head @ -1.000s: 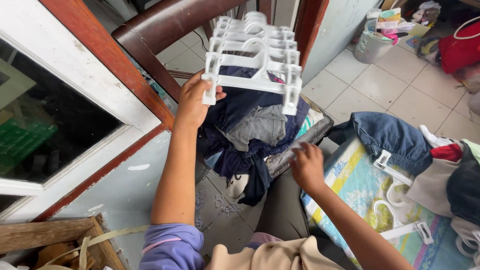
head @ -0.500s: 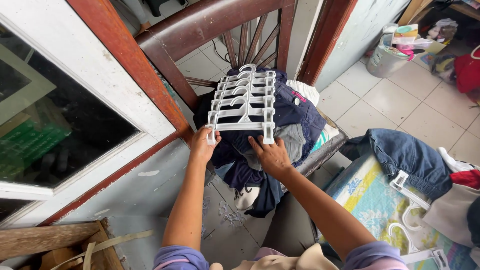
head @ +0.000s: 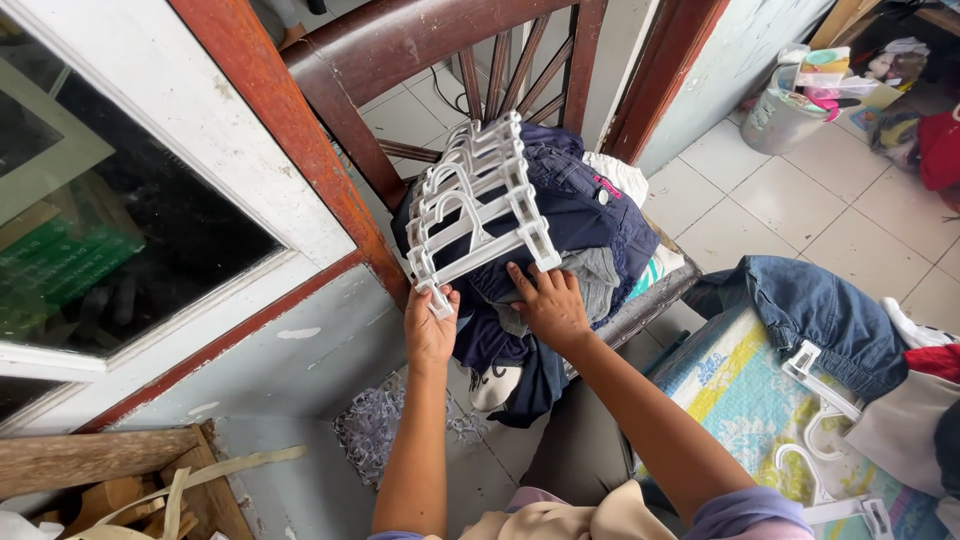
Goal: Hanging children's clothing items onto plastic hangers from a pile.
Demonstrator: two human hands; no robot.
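White hangers [head: 478, 205] stacked at frame centre, gripped at lower corner by left hand [head: 430, 330], resting on clothes [head: 560, 230] heaped on chair [head: 400, 60]. Right hand [head: 548, 305] flat, fingers spread, pressing clothes. Nothing hung yet; more hangers lower right.

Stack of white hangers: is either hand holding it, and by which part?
The left hand grips the stack of white hangers at its lower left clip end. The right hand holds nothing; it lies flat on the clothes pile.

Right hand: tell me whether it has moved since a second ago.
Yes. The right hand has moved from the chair seat's front edge onto the clothes pile, just below the white hangers.
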